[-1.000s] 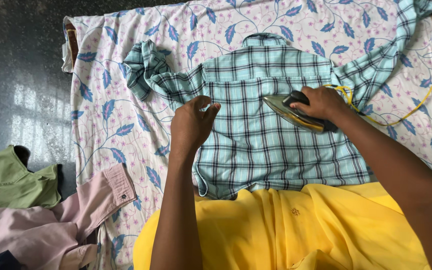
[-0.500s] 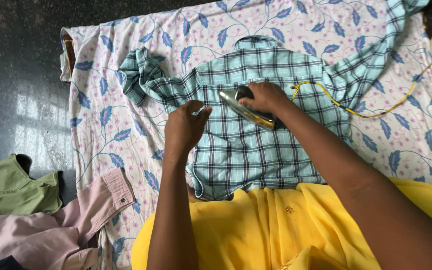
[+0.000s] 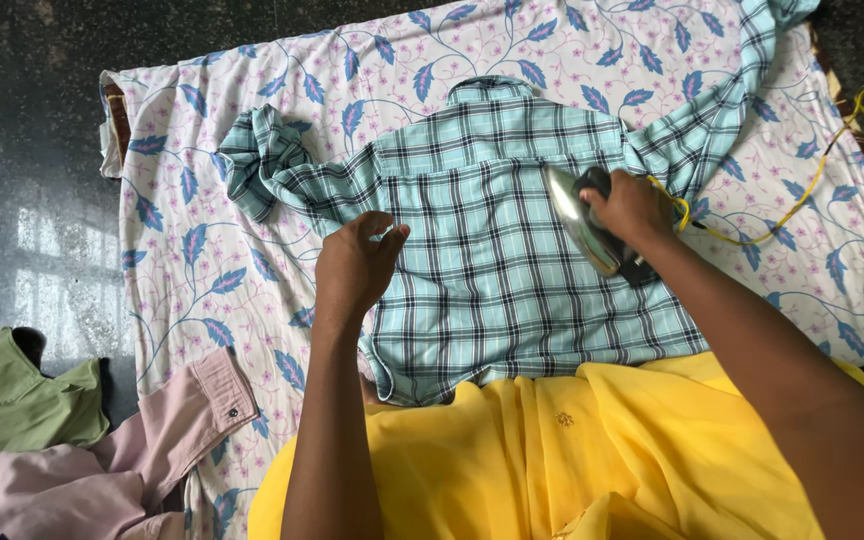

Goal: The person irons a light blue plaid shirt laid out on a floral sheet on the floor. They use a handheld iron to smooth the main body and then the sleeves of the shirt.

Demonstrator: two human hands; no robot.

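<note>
Teal-and-navy plaid shirt (image 3: 492,250) lies spread back-up on a floral bedsheet (image 3: 252,150), collar pointing away from the person, hem nearest the body and partly tucked under the yellow sari cloth (image 3: 572,450) over the lap. Flat like that, the back panel gives one broad surface w/ no buttons in the way.

Electric iron (image 3: 592,225) sits on the shirt's right half, just below the yoke, soleplate tilted so its shiny face shows toward the middle. Right hand (image 3: 632,205) is wrapped round the dark handle, fingers closed tight on it. Yellow cord (image 3: 752,225) trails off to the right across the sheet, lying clear of the panel, prob. so it doesn't drag over the cloth.

Left hand (image 3: 357,265) rests at the shirt's left side seam, near the armhole; fingers curled, thumb and fingertips pinched on the fabric edge. Looks like it's pulling the cloth taut and pinning it. Can't tell how firm the pinch is.

Left sleeve is bunched in a heap at upper left; right sleeve runs straight out toward the upper right corner of the sheet.

Sheet is laid as a pad over the dark polished floor (image 3: 32,200). Off the sheet, bottom left: a pink shirt (image 3: 152,440), cuff w/ a button lapping onto the sheet, and a green garment (image 3: 12,390) beside it, both crumpled.
</note>
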